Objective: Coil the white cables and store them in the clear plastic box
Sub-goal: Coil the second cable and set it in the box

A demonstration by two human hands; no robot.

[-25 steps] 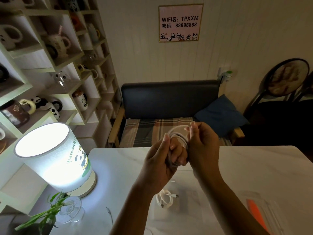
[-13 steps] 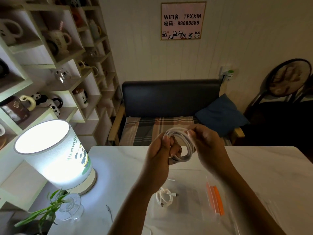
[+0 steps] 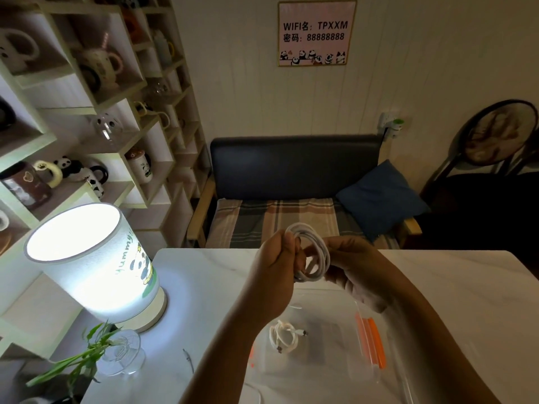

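Down near, in the clear plastic box [image 3: 326, 371] with its orange latch: one small coiled cable [image 3: 284, 336] lying loose. Just above and beyond, raised over the table [image 3: 204, 275]: left hand [image 3: 275, 275] curled, gripping the white cable coil [image 3: 310, 252]; right hand [image 3: 354, 266] pinching its right side.

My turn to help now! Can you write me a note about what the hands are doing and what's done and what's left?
Left hand: grips the coil on its left side.
Right hand: holds the coil's right side.
The coil is up in the air above the table, not tied off as far as I can tell.
Box: on the table below the hands, lid open, one small coiled cable already inside.
Left: finish this coil and put it in the box.
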